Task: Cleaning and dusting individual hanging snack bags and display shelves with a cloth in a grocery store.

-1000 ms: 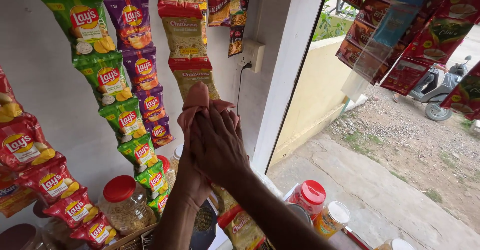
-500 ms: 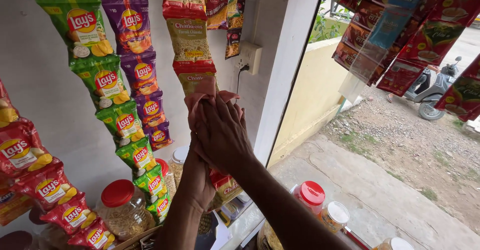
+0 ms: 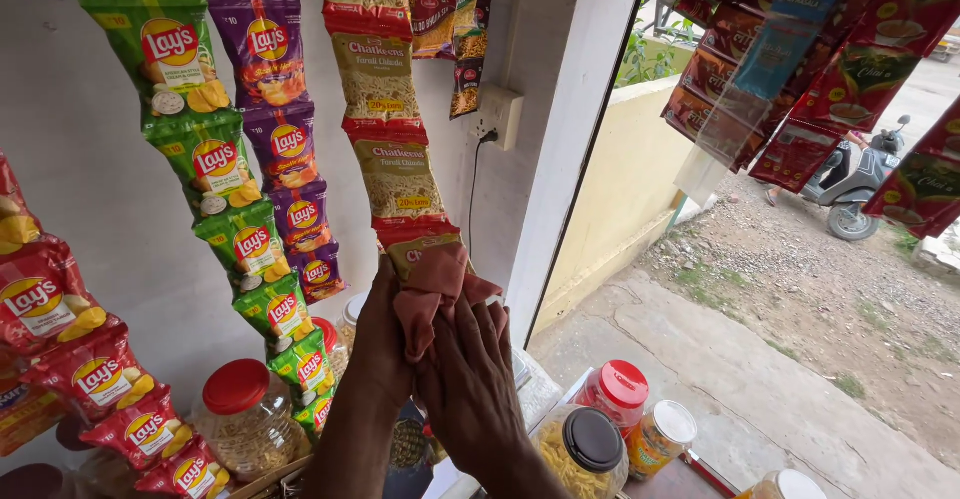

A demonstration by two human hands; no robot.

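Both hands are up high, w/ a reddish-brown cloth (image 3: 432, 289) between them. Left hand (image 3: 385, 344) grips it from behind; right hand (image 3: 470, 379) presses flat on it. Cloth sits just under the yellow snack strip (image 3: 385, 129), so it can rub the bottom packet.

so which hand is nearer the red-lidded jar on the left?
Left. The left hand grips the cloth just right of and above the red-lidded jar; the right hand is farther right, beyond it.
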